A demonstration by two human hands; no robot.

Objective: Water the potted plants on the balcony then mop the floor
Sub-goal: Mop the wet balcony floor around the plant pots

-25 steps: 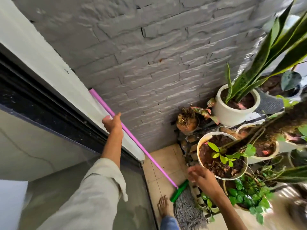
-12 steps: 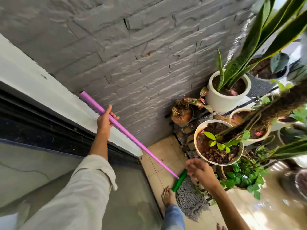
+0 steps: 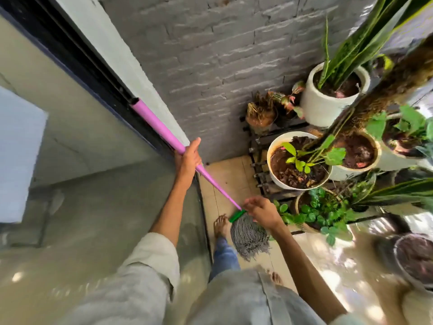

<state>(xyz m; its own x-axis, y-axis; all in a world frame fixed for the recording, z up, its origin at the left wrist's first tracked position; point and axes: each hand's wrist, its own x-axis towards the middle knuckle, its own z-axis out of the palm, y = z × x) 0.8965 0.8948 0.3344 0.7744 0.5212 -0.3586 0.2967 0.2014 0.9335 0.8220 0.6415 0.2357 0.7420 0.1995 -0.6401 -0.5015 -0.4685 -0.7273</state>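
1. Step in hand: mopping, judged from the soil in the white pots looking dark and wet, and from the mop already being handled.
2. Left hand: grip closed around the purple mop handle, partway down the shaft, fingers curled over it.
3. Right hand: fingers loosely spread, reaching in just beside the green clamp at the handle's lower end. Contact uncertain; it holds nothing that shows.
4. Mop: handle slants from the dark door frame down to the tiled floor. Grey string head hangs near the floor by the bare foot, at the floor's edge along the glass door.
5. Potted plants stand on a rack against the grey brick wall, at the floor's far corner.
6. Next move likely calls for a two-handed hold on the shaft, then lowering the head flat to the tiles; tight quarters beside the pots.
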